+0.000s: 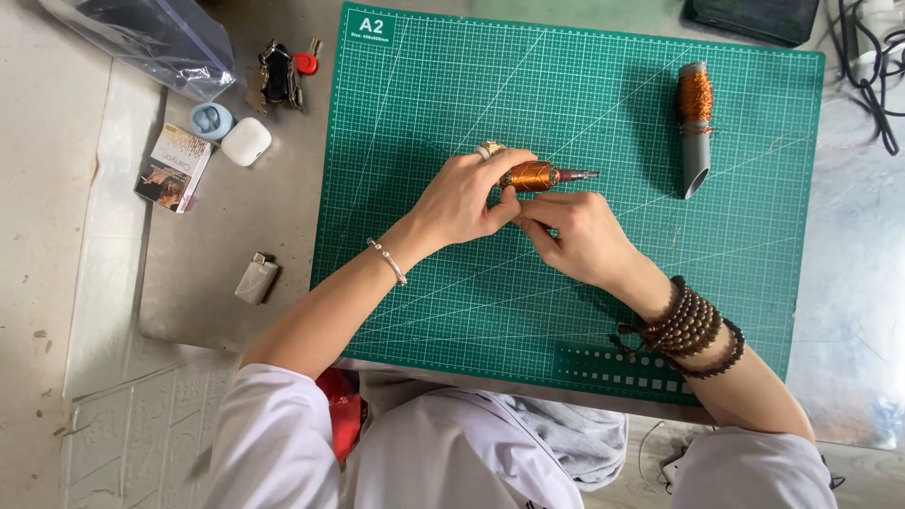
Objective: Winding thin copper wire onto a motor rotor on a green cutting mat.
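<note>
My left hand point(467, 196) grips a small motor armature point(539, 175) wound with copper wire, its metal shaft pointing right, over a green cutting mat point(452, 302). A ring shows on one left finger and a thin bracelet on that wrist. My right hand point(577, 234) meets the left just below the armature, fingertips pinched together against its underside; whether a thin wire lies between them cannot be made out. Dark bead bracelets wrap the right wrist.
A grey tube wound with copper wire point(695, 123) lies at the mat's right. Left of the mat are keys point(281, 75), a white earbud case point(246, 141), a small box point(174, 167), a lighter point(255, 278) and a plastic bag point(151, 38). Cables point(877, 66) run at the far right.
</note>
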